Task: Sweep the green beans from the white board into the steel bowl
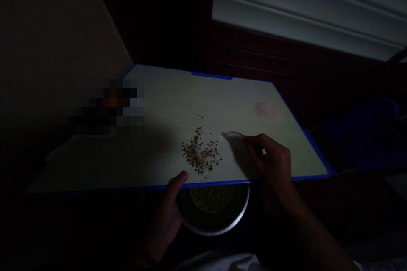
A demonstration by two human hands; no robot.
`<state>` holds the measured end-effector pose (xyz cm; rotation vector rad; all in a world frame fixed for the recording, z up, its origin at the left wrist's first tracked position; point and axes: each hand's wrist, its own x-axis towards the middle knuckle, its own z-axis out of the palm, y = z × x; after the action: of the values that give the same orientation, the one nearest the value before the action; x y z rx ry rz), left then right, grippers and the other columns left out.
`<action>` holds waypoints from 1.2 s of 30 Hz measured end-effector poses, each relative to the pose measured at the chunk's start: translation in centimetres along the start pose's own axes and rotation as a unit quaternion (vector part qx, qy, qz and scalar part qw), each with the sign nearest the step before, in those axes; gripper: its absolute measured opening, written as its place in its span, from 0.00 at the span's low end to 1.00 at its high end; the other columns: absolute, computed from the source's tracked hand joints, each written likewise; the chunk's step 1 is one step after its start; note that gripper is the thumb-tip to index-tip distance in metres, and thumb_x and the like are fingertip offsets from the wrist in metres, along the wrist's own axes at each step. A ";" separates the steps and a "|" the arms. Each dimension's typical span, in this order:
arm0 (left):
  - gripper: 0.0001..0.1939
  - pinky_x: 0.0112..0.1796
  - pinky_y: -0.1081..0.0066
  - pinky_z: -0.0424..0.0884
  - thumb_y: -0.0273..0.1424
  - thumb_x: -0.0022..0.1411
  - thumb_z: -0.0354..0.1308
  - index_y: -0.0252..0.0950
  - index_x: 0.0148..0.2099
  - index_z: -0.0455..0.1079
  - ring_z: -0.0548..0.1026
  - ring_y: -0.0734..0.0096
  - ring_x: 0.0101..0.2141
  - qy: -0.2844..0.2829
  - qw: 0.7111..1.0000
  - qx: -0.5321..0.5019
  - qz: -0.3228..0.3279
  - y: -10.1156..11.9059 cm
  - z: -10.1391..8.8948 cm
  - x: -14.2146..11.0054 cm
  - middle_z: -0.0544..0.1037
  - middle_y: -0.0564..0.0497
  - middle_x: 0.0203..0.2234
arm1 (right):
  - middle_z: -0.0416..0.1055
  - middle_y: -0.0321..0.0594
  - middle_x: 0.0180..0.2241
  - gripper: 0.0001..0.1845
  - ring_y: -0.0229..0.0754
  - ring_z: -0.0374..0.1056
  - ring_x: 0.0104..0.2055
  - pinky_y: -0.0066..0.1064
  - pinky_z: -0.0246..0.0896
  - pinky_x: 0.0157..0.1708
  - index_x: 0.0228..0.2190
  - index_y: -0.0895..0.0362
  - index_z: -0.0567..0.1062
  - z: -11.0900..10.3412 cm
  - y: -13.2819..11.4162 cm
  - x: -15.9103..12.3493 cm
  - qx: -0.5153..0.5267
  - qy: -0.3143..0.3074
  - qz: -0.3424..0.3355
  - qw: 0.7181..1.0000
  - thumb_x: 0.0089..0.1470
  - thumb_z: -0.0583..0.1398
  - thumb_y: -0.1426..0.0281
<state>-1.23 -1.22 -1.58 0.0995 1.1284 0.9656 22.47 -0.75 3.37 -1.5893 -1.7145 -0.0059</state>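
A loose heap of small greenish-brown seeds (201, 153) lies on a pale table (171, 106) with a blue rim. My left hand (168, 216) grips a round metal bowl (213, 225) just under the table's near edge; more of the same seeds sit inside the bowl. My right hand (270, 159) rests on the table to the right of the heap, its fingers pinched on a small thin clear piece (233, 135) that I cannot make out, with its edge pointing toward the seeds.
A faint pinkish patch (267, 111) marks the table at the far right. A blurred dark object (108, 108) stands at the table's left. The room is very dark; a pale wall panel (305, 8) shows behind.
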 end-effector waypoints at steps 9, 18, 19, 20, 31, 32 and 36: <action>0.16 0.58 0.58 0.71 0.34 0.55 0.69 0.40 0.47 0.78 0.74 0.51 0.59 -0.003 1.000 0.027 0.009 0.0 -0.7 -0.3 0.85 0.46 0.43 | 0.81 0.39 0.32 0.09 0.38 0.75 0.31 0.28 0.69 0.33 0.35 0.55 0.81 0.6 -1.5 0.3 0.027 -0.024 -0.014 0.999 0.60 0.60 0.75; 0.13 0.60 0.53 0.70 0.38 0.57 0.68 0.40 0.44 0.78 0.73 0.50 0.60 -0.009 1.000 0.024 0.007 0.0 -0.4 0.1 0.85 0.47 0.42 | 0.81 0.40 0.30 0.06 0.39 0.76 0.30 0.29 0.67 0.31 0.33 0.56 0.81 1.1 0.0 1.9 -0.008 0.000 0.018 1.000 0.59 0.62 0.73; 0.12 0.61 0.58 0.68 0.35 0.55 0.70 0.40 0.42 0.78 0.71 0.53 0.61 0.001 0.999 0.027 0.017 0.0 -0.6 0.1 0.85 0.48 0.42 | 0.81 0.40 0.30 0.07 0.39 0.76 0.29 0.30 0.67 0.30 0.33 0.56 0.81 0.8 0.5 1.8 -0.017 0.005 0.029 0.999 0.59 0.62 0.72; 0.12 0.62 0.63 0.65 0.32 0.53 0.71 0.41 0.41 0.78 0.69 0.57 0.63 0.011 0.999 0.030 0.030 0.0 -0.8 0.0 0.85 0.51 0.42 | 0.81 0.40 0.29 0.07 0.40 0.75 0.28 0.30 0.67 0.29 0.33 0.56 0.81 0.4 1.1 1.8 -0.027 0.011 0.040 0.999 0.60 0.61 0.70; 0.15 0.56 0.53 0.74 0.36 0.57 0.67 0.39 0.48 0.77 0.78 0.51 0.54 0.003 1.000 0.014 0.021 -0.2 0.2 0.3 0.85 0.46 0.41 | 0.84 0.43 0.35 0.12 0.45 0.79 0.34 0.35 0.69 0.34 0.35 0.55 0.83 -3.8 7.0 2.9 -0.027 0.035 0.115 0.992 0.58 0.65 0.60; 0.17 0.56 0.53 0.74 0.35 0.57 0.68 0.39 0.49 0.77 0.78 0.51 0.53 0.005 1.000 0.014 0.020 -0.2 0.2 0.3 0.85 0.46 0.41 | 0.84 0.43 0.35 0.12 0.45 0.79 0.34 0.35 0.69 0.34 0.35 0.55 0.83 -4.5 7.3 2.7 -0.015 0.028 0.116 0.993 0.58 0.65 0.60; 0.17 0.55 0.54 0.74 0.35 0.57 0.69 0.38 0.48 0.78 0.79 0.52 0.52 -0.014 1.000 0.001 0.002 -0.1 -0.1 0.2 0.85 0.46 0.41 | 0.84 0.40 0.34 0.11 0.44 0.79 0.33 0.32 0.69 0.31 0.34 0.53 0.84 -7.4 8.3 1.4 0.009 -0.071 0.087 0.994 0.56 0.67 0.59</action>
<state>-1.19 -1.18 -1.86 0.1157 1.1043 0.9644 33.51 -1.43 5.25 -1.7561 -1.6710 0.2120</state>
